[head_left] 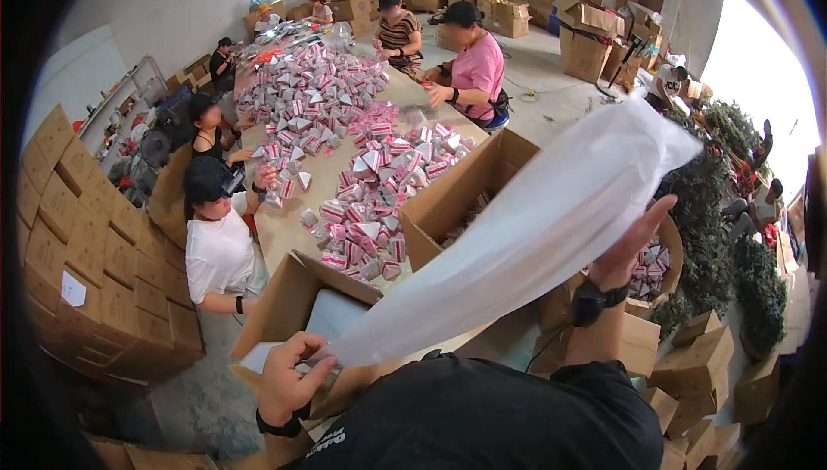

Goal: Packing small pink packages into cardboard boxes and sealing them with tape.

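Note:
A long, translucent white plastic bag (517,237) stretches diagonally in front of me. At its lower left end my left hand (295,377) is closed, pinching a gathered edge between thumb and fingers. My right hand (627,250) is raised beside the bag's upper right part, open, with a digit stretched outward; the bag hides its other fingers. Below the left part of the bag stands an open cardboard box (284,302) with a white liner inside. Behind the bag, another open cardboard box (431,211) is partly covered from view.
Many wrapped pink-and-white triangular pieces (370,177) cover the long table (280,233). A person in a white shirt (226,242) works close on the left; one in pink (482,65) stands across. Stacked cartons (95,255) line the left, and green branches (702,203) lie at right.

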Available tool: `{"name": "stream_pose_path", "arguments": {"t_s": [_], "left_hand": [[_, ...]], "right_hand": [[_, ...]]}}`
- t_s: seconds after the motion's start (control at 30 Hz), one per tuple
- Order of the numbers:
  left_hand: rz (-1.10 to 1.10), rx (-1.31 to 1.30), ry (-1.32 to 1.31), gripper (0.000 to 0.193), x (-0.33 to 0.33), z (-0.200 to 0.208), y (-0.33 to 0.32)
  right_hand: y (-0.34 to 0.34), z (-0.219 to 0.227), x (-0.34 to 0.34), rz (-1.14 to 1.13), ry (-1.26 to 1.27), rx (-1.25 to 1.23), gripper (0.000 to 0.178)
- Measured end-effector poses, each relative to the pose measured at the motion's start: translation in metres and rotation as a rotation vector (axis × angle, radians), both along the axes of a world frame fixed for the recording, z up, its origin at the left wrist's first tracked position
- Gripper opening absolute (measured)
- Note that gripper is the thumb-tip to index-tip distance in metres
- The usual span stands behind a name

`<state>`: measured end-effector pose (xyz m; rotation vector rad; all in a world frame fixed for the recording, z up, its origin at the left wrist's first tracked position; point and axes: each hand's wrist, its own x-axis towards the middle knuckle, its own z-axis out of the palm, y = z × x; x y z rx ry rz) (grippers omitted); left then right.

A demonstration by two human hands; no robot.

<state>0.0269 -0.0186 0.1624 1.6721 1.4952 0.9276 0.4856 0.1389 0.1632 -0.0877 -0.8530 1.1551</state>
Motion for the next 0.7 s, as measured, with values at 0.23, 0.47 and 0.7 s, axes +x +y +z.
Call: {"name": "stream_pose_path", "arguments": {"t_s": [0.23, 0.47, 0.7], "left_hand": [[-0.078, 0.045, -0.165, 0.019, 0.077, -0.019, 0.018], [-0.332, -0.034, 0.000, 0.019, 0.153, -0.051, 0.057], [-0.535, 0.040, 0.484, 0.025, 0.220, -0.072, 0.069]], "right_hand": [[-0.063, -0.122, -0.038, 0.275, -0.312, -0.393, 0.063], [-0.105, -0.101, 0.006, -0.014, -0.371, -0.671, 0.032], [-0.125, -0.115, 0.059, -0.276, -0.394, -0.791, 0.027]]}}
